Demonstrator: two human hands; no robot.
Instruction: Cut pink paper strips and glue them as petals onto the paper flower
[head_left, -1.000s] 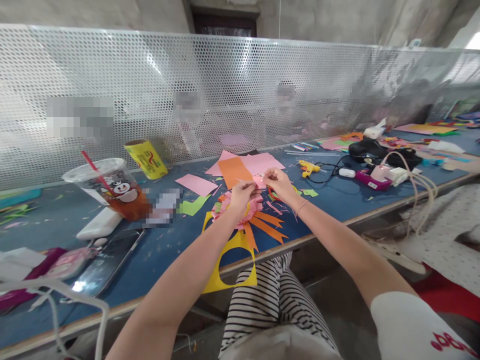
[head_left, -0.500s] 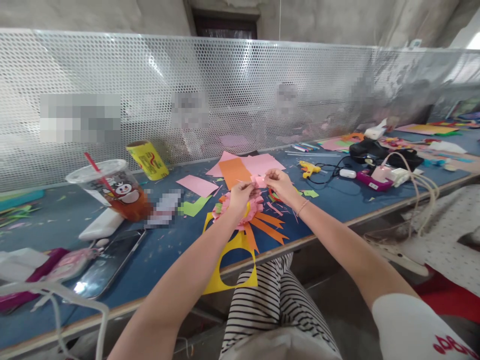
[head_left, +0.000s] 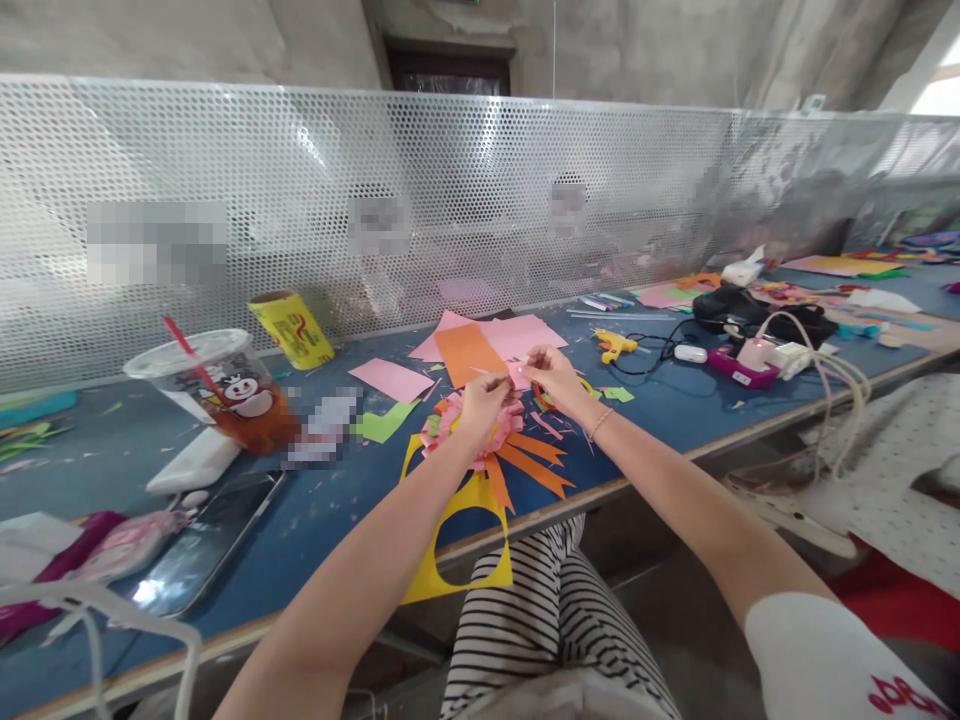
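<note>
A small pink piece of paper (head_left: 517, 373) is pinched between my two hands above the table. My left hand (head_left: 484, 398) closes on its left side, and my right hand (head_left: 551, 372) grips the right side with the fingertips. Below my left hand lies a pink paper rosette (head_left: 511, 420), partly hidden by the hand and forearm. Orange paper strips (head_left: 529, 460) with notched ends fan out from it. Under the rosette, a yellow sheet with round holes (head_left: 495, 577) hangs over the table's front edge.
Pink sheets (head_left: 536, 335) and an orange sheet (head_left: 466, 352) lie behind my hands. On the right are a yellow glue gun (head_left: 615, 345) and a purple power strip (head_left: 742, 370) with cables. A drink cup (head_left: 244, 400), a yellow tube (head_left: 292, 332) and a phone (head_left: 214, 540) occupy the left.
The pink paper piece has turned a little between my fingers and sits slightly lower. Both hands stay close together; the view has shifted slightly.
</note>
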